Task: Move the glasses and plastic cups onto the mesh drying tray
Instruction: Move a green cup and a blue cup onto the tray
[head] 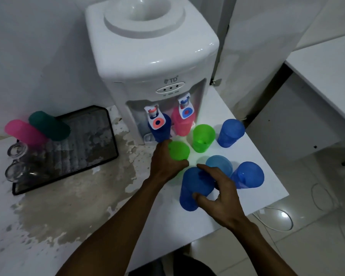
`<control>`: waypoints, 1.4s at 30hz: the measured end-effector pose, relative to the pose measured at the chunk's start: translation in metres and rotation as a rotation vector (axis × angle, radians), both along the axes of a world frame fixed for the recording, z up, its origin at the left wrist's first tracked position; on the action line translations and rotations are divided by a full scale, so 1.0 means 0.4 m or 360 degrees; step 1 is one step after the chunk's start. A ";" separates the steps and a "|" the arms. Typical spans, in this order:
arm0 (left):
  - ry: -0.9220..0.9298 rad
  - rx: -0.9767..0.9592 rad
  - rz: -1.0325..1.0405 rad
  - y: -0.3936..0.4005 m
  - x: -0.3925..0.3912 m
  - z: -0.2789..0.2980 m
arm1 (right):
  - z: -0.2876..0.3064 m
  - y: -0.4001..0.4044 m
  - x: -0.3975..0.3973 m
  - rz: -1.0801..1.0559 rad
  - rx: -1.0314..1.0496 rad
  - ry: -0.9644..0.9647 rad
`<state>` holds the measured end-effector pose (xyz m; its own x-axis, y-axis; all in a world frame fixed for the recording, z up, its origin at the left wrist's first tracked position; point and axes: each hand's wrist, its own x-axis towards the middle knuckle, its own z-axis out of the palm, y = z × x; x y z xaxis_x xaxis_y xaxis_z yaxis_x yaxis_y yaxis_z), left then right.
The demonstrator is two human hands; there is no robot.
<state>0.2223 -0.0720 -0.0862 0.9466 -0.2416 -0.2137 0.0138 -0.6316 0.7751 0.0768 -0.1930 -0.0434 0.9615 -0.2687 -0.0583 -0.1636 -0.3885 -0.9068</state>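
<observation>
A black mesh drying tray (100,156) lies at the left of the counter. A pink cup (22,132) and a dark green cup (50,125) lie at its far end, and two clear glasses (16,150) (14,173) rest at its left edge. My left hand (165,162) is wrapped around a green cup (179,151) near the dispenser. My right hand (217,188) grips a blue cup (193,188) close to me. A light blue cup (220,165), a second green cup (203,138) and two more blue cups (230,133) (248,175) stand around them.
A white water dispenser (151,62) stands at the back, with a dark blue cup (161,132) and a pink cup (181,126) under its taps. The counter surface is worn and peeling (68,206) beside the tray. The counter's right edge (267,170) drops to a tiled floor.
</observation>
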 end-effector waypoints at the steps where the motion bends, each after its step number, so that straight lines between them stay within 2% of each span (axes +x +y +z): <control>1: 0.0032 -0.0001 0.0015 0.021 -0.002 -0.003 | 0.001 0.009 0.007 0.0007 0.0057 -0.0009; 5: 0.0180 -0.0093 0.0215 0.144 -0.011 0.006 | 0.009 0.069 0.058 0.0118 0.0311 -0.0033; 11: 0.0369 -0.0466 0.0964 0.373 0.003 0.018 | 0.013 0.226 0.167 0.0123 0.0548 0.0002; 14: 0.0539 -0.0727 0.1296 0.475 0.024 0.034 | 0.013 0.307 0.212 0.0136 0.0776 0.0273; 16: 0.0742 -0.1012 0.1439 0.535 0.038 0.047 | -0.002 0.359 0.242 0.0159 0.0874 0.0461; 19: 0.1069 -0.1522 0.1456 0.601 0.064 0.083 | -0.035 0.423 0.285 0.0078 0.1011 0.0735; 21: 0.1183 -0.1595 0.1418 0.657 0.093 0.104 | -0.053 0.468 0.322 0.0011 0.1083 0.0864; 24: 0.1212 -0.1332 0.1298 0.706 0.140 0.142 | -0.053 0.511 0.368 -0.0027 0.1167 0.1039; 26: 0.1128 -0.1090 0.1245 0.732 0.184 0.160 | -0.046 0.543 0.403 0.0030 0.1141 0.1084; 28: 0.0903 -0.0736 0.1185 0.759 0.230 0.162 | -0.042 0.570 0.444 0.0075 0.1031 0.1066; 32: 0.0293 0.0188 0.0923 0.801 0.293 0.169 | -0.034 0.614 0.524 0.0126 0.0837 0.0994; 35: 0.0052 0.0618 0.0725 0.828 0.336 0.171 | -0.031 0.644 0.580 0.0104 0.0673 0.0944; 38: -0.0026 0.0866 0.0552 0.841 0.377 0.137 | -0.039 0.657 0.620 0.0082 0.0545 0.0894; 42: -0.0022 0.0911 0.0477 0.844 0.422 0.081 | -0.060 0.674 0.645 0.0051 0.0365 0.0852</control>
